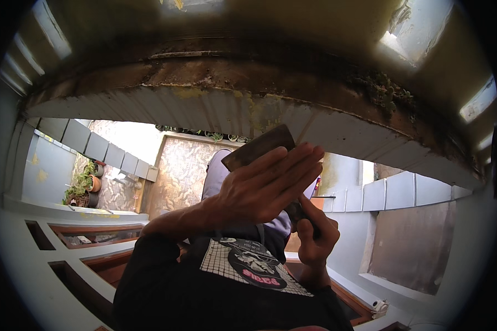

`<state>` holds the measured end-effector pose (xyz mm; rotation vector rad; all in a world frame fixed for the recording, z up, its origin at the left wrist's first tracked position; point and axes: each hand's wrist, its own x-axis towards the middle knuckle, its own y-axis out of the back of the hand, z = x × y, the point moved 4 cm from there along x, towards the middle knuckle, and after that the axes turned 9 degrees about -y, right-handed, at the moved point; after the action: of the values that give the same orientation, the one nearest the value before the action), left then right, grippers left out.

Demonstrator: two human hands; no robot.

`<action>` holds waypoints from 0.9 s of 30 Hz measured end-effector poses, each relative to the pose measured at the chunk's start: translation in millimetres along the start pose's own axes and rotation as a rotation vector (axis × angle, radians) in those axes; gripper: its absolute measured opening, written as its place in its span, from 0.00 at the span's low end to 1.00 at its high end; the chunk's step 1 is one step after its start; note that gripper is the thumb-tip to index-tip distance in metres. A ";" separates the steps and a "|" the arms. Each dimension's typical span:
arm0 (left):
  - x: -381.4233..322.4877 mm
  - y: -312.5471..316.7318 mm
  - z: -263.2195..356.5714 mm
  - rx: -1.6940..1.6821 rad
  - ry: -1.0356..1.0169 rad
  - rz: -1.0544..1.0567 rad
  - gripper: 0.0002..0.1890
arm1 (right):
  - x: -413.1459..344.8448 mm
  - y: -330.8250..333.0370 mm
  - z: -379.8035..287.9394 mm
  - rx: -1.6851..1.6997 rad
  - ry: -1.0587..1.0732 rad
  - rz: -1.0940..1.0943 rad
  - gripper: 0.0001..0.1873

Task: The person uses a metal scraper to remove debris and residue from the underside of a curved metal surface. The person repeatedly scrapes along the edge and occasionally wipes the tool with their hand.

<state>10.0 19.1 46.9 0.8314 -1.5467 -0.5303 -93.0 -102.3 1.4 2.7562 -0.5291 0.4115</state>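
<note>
In the head view my right hand (318,240) is closed around the dark handle of a broad flat-bladed tool (261,149), which could be a scraper or a cleaver; its exact kind cannot be told. The blade slants up to the left, in front of a stained wall ledge (223,109). Across the tool lies my left hand (269,182), its fingers extended and together, pointing up to the right. It partly hides the blade and the handle; whether its palm presses on the blade cannot be seen.
The ledge, with peeling paint and dirt, arches across the view; small plants (387,93) grow on its upper right. Potted plants (92,182) stand at the left, near a patterned floor (178,173). Wooden window frames (99,236) are at the lower left, a white camera-like device (379,307) at the lower right.
</note>
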 end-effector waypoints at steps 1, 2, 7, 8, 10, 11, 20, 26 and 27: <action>-4.3 -1.1 -1.9 -0.001 0.080 0.039 0.21 | 0.6 -3.3 2.3 0.031 -0.059 0.000 0.18; -8.3 -2.2 -4.3 -0.003 0.159 0.078 0.21 | 2.1 -6.4 4.4 0.063 -0.119 0.001 0.18; -37.1 -25.7 -1.3 0.105 0.301 0.225 0.22 | 1.0 -24.5 14.1 -0.012 -0.022 0.033 0.19; -36.2 -30.8 0.7 0.134 0.309 0.252 0.22 | -2.5 -26.4 17.6 -0.022 -0.030 0.014 0.19; -32.5 -32.5 -4.3 0.199 0.299 0.297 0.24 | 8.1 -26.8 6.9 -0.032 0.076 0.046 0.19; -30.0 -30.2 -12.6 0.239 0.281 0.309 0.25 | 14.2 -27.7 2.6 -0.036 0.129 0.061 0.19; -38.6 -28.1 -14.0 0.223 0.446 0.524 0.18 | 27.9 -36.4 -11.4 -0.026 0.185 -0.023 0.20; -55.6 -40.4 -5.2 0.254 0.372 0.544 0.18 | 11.7 -35.3 -8.0 -0.052 0.090 -0.066 0.23; -50.8 -41.8 -11.8 0.252 0.384 0.571 0.18 | 19.1 -35.0 -8.1 -0.070 0.131 -0.061 0.23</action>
<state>30.1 32.8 -15.4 0.5922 -1.4171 0.2335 -63.9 -74.4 6.8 2.6483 -0.4183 0.5434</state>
